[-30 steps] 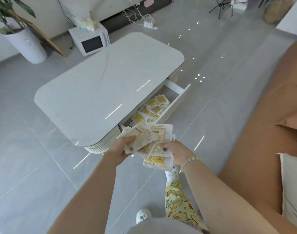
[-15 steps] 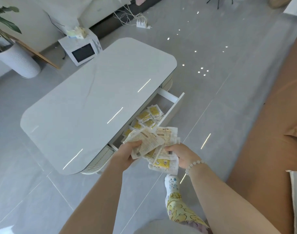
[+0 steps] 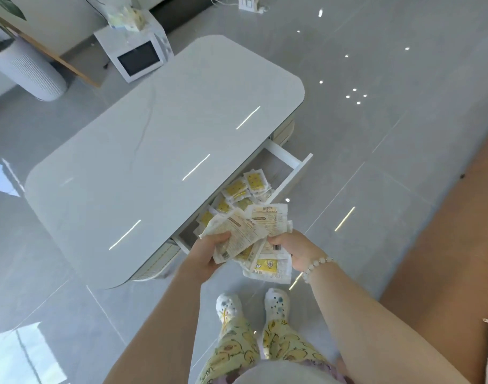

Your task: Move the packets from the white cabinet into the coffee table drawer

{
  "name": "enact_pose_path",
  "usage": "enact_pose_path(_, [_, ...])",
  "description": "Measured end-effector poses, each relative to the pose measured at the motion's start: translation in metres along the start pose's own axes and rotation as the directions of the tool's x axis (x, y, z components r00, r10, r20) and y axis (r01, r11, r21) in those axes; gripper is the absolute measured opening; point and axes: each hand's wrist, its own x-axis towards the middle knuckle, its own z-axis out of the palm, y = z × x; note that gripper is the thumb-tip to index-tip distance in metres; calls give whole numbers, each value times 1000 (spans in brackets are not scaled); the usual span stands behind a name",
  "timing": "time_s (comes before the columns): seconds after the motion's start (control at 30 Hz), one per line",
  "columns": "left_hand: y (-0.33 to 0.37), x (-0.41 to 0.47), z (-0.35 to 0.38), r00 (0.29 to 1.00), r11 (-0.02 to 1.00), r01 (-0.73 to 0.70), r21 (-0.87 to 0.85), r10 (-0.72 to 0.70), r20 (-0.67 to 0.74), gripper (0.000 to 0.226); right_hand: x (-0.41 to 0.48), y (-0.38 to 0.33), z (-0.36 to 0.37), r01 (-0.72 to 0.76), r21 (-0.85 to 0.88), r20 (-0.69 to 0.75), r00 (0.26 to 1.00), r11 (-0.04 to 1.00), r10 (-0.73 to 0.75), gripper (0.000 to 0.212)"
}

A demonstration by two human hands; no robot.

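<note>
Plastic packets (image 3: pixel 249 234), judged light, floppy and slippery, are clutched by left hand (image 3: pixel 209 254) and right hand (image 3: pixel 291 249), centre frame, just beside the open drawer (image 3: pixel 294 176) of the table (image 3: pixel 154 139); sealed edges are best pinched.

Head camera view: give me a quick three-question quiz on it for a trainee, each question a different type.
1. True or false: the coffee table drawer is open, with yellow packets lying inside.
2. The left hand and right hand are in view. Which grips the bundle of packets? A: left only. B: right only. C: both.
3. Fill in: the beaded bracelet sits on the ____ wrist.
Key: 1 true; 2 C; 3 right.
</note>
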Motion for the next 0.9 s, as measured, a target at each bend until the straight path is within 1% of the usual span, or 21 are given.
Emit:
enact_pose_path(0.1, [-1, 16, -4, 999, 999, 41, -22, -41, -12, 20, 16, 0, 2, -67, -43, -24, 998, 997, 66, 31])
enact_pose_path(0.2, [4, 36, -7, 996, 995, 83, -55, -84, -23, 8, 35, -9, 5, -99, -98, -56, 994, 990, 94, 33])
enact_pose_path(0.37, [32, 78, -16, 993, 987, 118, -105, -116, 27, 13, 65, -41, 18, -123, -166, -109, 988, 978, 106, 27])
enact_pose_path(0.47, [51, 104, -30, 994, 988, 113, -102, -111, 22, 23, 87, -64, 34, -159, -232, -111, 984, 960, 136, 23])
enact_pose_path(0.6, [68, 139, -53, 990, 986, 128, -107, -133, -42, 55, 123, -90, 60, -174, -352, -107, 984, 920, 145, 28])
enact_pose_path(0.67, [66, 164, -66, 990, 985, 133, -108, -138, -40, 74, 144, -94, 70, -180, -395, -99, 983, 901, 153, 31])
enact_pose_path(0.7, [63, 178, -73, 990, 985, 135, -110, -140, -31, 76, 156, -94, 73, -185, -421, -102, 983, 888, 156, 32])
enact_pose_path(0.73, [60, 189, -76, 990, 985, 134, -111, -138, -26, 71, 167, -94, 75, -194, -445, -111, 981, 874, 162, 32])
enact_pose_path(0.83, [42, 218, -83, 981, 971, 169, -168, -183, -72, 41, 205, -85, 79, -230, -518, -136, 973, 824, 187, 34])
enact_pose_path(0.87, [33, 228, -85, 974, 962, 185, -202, -207, -96, 32, 220, -81, 80, -252, -554, -154, 968, 794, 199, 41])
enact_pose_path(0.9, [24, 241, -87, 966, 952, 195, -234, -228, -122, 26, 237, -76, 81, -271, -579, -160, 963, 769, 218, 54])
